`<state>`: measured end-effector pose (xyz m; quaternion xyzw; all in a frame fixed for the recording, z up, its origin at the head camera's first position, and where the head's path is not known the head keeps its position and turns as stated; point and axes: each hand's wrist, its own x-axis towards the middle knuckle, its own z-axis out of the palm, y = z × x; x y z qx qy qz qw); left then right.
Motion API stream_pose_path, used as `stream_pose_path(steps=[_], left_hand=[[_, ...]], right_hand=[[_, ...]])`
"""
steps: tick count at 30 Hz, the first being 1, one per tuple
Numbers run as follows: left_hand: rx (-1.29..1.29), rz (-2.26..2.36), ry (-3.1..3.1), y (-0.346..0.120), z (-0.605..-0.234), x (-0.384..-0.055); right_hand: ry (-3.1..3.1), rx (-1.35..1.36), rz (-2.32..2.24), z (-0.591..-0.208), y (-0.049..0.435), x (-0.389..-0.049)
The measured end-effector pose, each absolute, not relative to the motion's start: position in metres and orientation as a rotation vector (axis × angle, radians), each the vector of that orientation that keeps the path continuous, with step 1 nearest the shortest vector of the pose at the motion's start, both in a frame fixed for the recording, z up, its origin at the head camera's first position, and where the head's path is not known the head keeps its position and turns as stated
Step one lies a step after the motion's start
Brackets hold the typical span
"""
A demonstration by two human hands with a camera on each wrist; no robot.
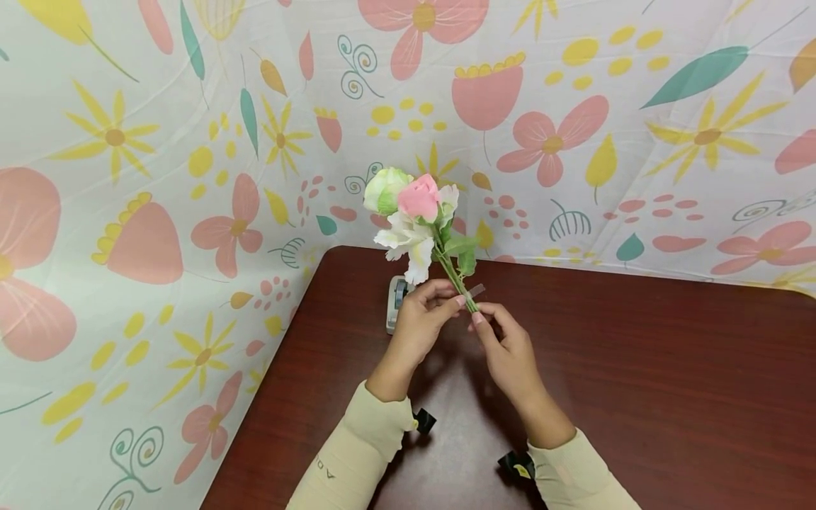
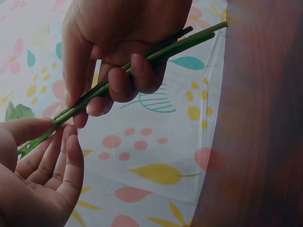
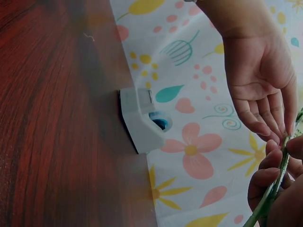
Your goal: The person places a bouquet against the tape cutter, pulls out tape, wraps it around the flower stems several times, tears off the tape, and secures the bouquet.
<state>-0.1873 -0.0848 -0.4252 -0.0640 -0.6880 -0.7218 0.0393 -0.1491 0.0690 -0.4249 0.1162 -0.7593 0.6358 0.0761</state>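
Observation:
A small bunch of artificial flowers stands tilted above the table: a pink rose (image 1: 421,198), a pale green-white bloom (image 1: 385,191) and a white open-petalled flower (image 1: 408,241), with green leaves (image 1: 464,251). My left hand (image 1: 417,322) pinches the gathered stems (image 1: 451,273) below the blooms. Lower down, my right hand (image 1: 513,350) grips the stem ends, its fingers curled round them in the left wrist view. A short strip of clear tape (image 1: 475,291) sticks out from the stems between the hands. The tape's far end is hidden.
A white tape dispenser (image 3: 137,123) with a blue core stands on the dark red-brown table (image 1: 637,368), behind my left hand. Flower-printed cloth (image 1: 542,212) hangs behind the table and along its left side.

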Motion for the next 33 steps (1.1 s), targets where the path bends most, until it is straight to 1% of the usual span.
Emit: stream_pose_path(steps=[7, 20, 33], left_hand=[[-0.168, -2.203, -2.135, -0.0845, -0.4231, -0.1863], [-0.230, -2.191, -2.131, -0.0816, -0.4252, -0.1857], [-0.206, -2.123, -2.179, -0.0795, -0.4272, -0.1841]], right_hand=[[-2.235, 0.401, 1.887, -0.4239, 0.0686, -0.1498], [-2.241, 0.431, 1.898, -0.4259, 0.0686, -0.1506], [-2.221, 0.429, 1.917, -0.4300, 0.0651, -0.1497]])
